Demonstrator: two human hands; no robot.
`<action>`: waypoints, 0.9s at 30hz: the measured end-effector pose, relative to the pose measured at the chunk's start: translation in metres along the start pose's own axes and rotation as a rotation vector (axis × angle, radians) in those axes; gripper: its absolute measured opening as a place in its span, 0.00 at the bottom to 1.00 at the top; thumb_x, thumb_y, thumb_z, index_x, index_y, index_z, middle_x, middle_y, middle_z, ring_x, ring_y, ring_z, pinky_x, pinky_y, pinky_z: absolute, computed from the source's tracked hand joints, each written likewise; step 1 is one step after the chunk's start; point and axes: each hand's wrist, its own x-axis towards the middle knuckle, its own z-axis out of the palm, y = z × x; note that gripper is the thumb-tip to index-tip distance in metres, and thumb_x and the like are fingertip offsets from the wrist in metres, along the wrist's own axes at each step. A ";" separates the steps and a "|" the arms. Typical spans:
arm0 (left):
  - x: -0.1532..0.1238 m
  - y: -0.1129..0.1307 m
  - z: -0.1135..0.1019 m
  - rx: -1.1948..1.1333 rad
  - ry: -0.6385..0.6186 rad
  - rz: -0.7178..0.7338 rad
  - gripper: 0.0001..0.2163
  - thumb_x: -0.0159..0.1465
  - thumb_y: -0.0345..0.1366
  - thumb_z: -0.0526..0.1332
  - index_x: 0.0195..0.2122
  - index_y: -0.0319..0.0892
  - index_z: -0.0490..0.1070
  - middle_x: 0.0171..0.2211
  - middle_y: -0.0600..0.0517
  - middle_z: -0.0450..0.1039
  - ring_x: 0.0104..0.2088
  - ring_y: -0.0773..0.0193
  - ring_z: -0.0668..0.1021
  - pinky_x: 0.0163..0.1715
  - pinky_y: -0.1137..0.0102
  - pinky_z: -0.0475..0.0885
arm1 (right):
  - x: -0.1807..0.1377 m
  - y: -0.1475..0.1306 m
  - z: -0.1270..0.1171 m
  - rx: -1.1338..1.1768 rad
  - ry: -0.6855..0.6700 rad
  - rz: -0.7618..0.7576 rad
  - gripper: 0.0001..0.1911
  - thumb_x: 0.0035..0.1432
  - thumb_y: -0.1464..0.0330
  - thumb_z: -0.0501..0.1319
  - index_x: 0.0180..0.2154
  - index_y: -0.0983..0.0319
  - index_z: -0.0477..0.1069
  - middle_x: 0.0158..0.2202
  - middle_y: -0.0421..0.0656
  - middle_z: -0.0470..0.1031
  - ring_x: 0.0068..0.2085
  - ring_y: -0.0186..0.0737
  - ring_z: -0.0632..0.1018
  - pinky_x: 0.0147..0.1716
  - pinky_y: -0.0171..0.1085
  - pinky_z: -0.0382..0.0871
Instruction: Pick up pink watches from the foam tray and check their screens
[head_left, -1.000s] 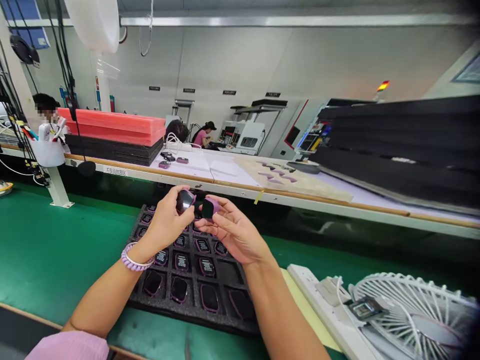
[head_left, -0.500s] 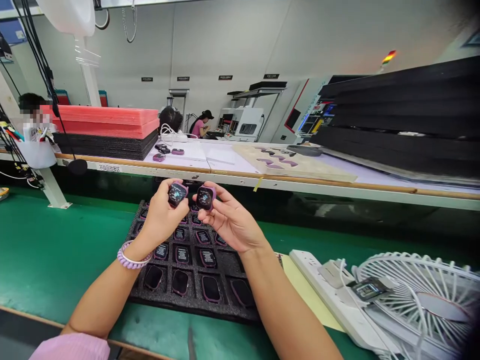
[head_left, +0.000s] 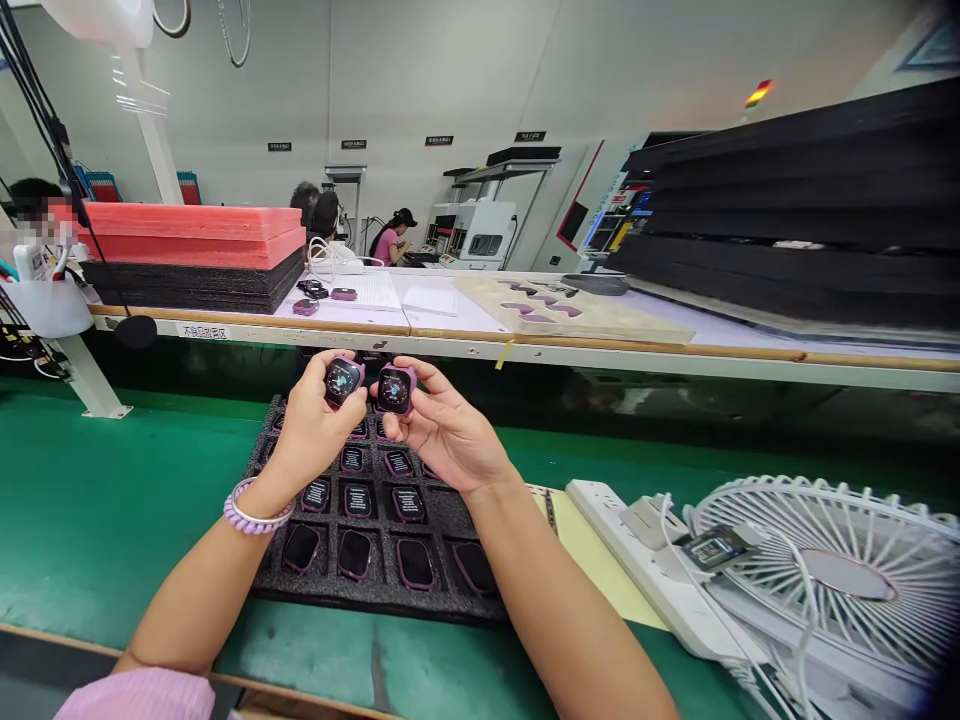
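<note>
Nearest the camera, a black foam tray lies on the green bench mat, its pockets filled with purple-cased watch bodies. To its right sit a white power strip and a white fan lying flat. Above the tray's far end, the left hand curls its fingers around 1 purple watch body, pinched between thumb and fingertips with its lit screen facing the camera. Just beside it, the right hand grips a second watch body the same way, fingers closed on its edges. The 2 watches are close together, almost touching. Beyond them runs a raised shelf carrying stacked red foam sheets on black ones, and farther back a seated person works.
</note>
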 end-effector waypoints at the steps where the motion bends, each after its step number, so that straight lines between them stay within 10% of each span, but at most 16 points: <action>1: 0.000 0.000 0.000 0.004 -0.004 -0.004 0.16 0.58 0.34 0.61 0.48 0.40 0.70 0.37 0.51 0.73 0.28 0.69 0.70 0.28 0.75 0.66 | 0.000 0.000 0.000 0.001 -0.001 0.001 0.26 0.53 0.60 0.76 0.51 0.54 0.71 0.42 0.41 0.76 0.30 0.38 0.76 0.33 0.38 0.73; 27: 0.000 -0.004 0.003 0.040 -0.041 -0.012 0.16 0.59 0.34 0.60 0.49 0.39 0.69 0.38 0.51 0.74 0.31 0.68 0.72 0.32 0.74 0.68 | 0.000 0.003 0.001 -0.006 0.001 -0.028 0.23 0.54 0.60 0.75 0.49 0.53 0.73 0.40 0.40 0.75 0.28 0.35 0.70 0.31 0.36 0.70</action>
